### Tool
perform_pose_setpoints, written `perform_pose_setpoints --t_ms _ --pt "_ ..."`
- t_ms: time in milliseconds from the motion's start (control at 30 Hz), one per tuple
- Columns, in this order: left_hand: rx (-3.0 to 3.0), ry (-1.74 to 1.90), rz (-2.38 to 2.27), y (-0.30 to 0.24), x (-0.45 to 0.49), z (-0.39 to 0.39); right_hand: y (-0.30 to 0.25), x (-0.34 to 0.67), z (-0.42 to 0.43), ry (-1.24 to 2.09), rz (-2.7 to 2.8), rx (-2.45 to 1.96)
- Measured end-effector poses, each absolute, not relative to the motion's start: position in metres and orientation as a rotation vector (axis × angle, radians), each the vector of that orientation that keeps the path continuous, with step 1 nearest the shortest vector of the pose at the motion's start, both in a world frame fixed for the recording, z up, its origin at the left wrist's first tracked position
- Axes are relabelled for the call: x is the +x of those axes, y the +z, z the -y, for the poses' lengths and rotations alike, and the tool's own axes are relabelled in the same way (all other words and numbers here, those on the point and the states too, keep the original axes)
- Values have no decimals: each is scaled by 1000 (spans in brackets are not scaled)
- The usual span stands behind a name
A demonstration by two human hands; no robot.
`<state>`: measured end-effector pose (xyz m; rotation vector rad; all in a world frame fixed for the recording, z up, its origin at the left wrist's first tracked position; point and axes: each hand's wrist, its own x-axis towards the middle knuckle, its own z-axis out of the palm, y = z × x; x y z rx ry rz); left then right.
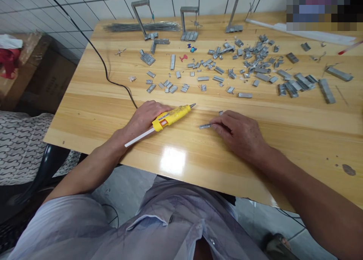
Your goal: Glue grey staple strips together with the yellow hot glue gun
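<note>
My left hand is closed around a yellow hot glue gun, its nozzle pointing up and to the right. A white glue stick sticks out of the gun's back end. Between the thumb and fingers of my right hand is a small grey metal strip, low over the table or touching it; I cannot tell which. Just behind those fingers another small grey piece shows in part. The glue gun's trigger and handle are hidden by my left hand.
Many small grey pieces lie scattered across the back of the wooden table. Three bent grey stands rise near the tiled wall, by a bundle of thin wires. A black cable runs down to my left hand.
</note>
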<state>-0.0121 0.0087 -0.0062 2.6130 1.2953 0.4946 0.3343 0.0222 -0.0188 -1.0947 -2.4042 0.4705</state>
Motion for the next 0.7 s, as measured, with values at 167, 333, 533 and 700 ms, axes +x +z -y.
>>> perform_pose_setpoints --t_ms 167,333,533,700 --pt "2572 453 -1352 -6 -12 -8 -18 339 -20 464 2408 -1093" --pt "2471 329 -1517 5 -6 -3 -15 341 -18 418 2427 -1130" --pt "2510 298 -1423 15 -8 3 -15 337 -16 366 2428 -1148" --pt "2618 246 -1159 21 -10 4 -16 337 -15 385 2429 -1171"
